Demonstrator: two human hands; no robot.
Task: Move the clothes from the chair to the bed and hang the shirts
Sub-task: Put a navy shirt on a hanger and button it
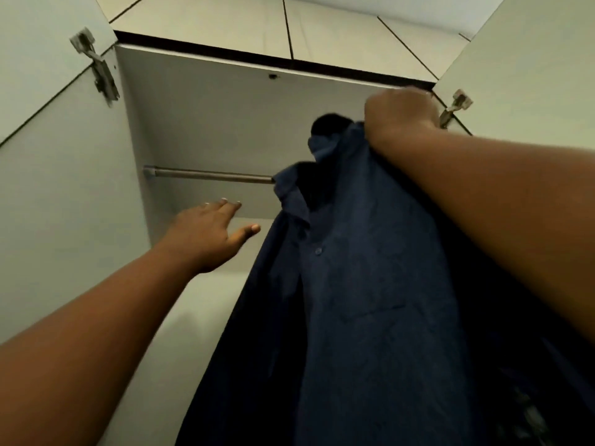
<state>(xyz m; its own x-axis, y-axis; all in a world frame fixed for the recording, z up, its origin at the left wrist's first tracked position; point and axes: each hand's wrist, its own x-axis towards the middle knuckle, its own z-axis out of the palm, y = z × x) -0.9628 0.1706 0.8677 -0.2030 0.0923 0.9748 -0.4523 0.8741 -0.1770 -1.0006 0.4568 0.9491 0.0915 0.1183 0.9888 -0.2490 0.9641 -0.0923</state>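
Fingers (399,107) hold navy shirt (370,284) hanging collar-up.

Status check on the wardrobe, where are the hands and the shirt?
Right hand grips blue shirt at the collar, raised above the rail. Left hand open, reaching below the rail. Rail's visible stretch bare.

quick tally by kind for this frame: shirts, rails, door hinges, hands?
Shirts: 1, the dark blue shirt, gripped at the top by the right hand
Closet rails: 1, the metal rail
Door hinges: 2, the left hinge and the right hinge
Hands: 2, the left hand being open and holding nothing
Total: 6
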